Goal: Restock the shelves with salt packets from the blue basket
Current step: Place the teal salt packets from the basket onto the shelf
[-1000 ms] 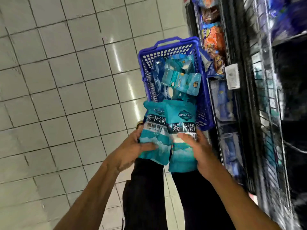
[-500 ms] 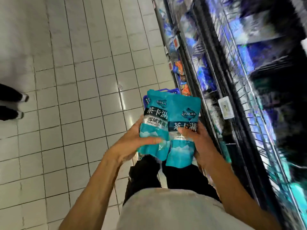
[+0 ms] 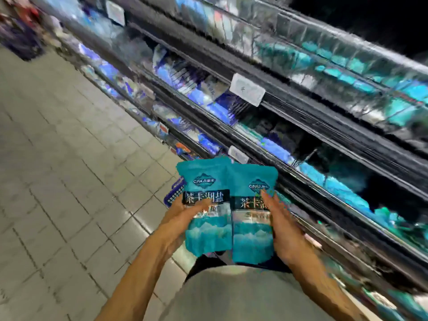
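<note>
Salt packets lifted from basket toward the shelves

Salt packets, two teal ones, stood side by side and upright between the hands. The left hand (image 3: 183, 218) gripped the left packet (image 3: 207, 205), thumb curled across its front and fingers behind. The right hand (image 3: 281, 228) held the right packet (image 3: 252, 218) the same way, fingers laid over its label and right edge. The packets' inner edges touched, the right one overlapping the left a little.

A second before, both packets hung just above the basket, which filled the view beyond the fingers. Since then they had come up and the view had swung toward the racks. Only a corner of the basket (image 3: 173, 193) showed, just beyond the left fingertips, on the tiled floor (image 3: 69, 181).

Farther past the right fingers ran the shelves (image 3: 324, 140), blurred, with teal stock in the nearer tiers and a price tag (image 3: 247, 92) higher up. By my reading the pick was done and placing came next. Which tier had room I could not tell.
</note>
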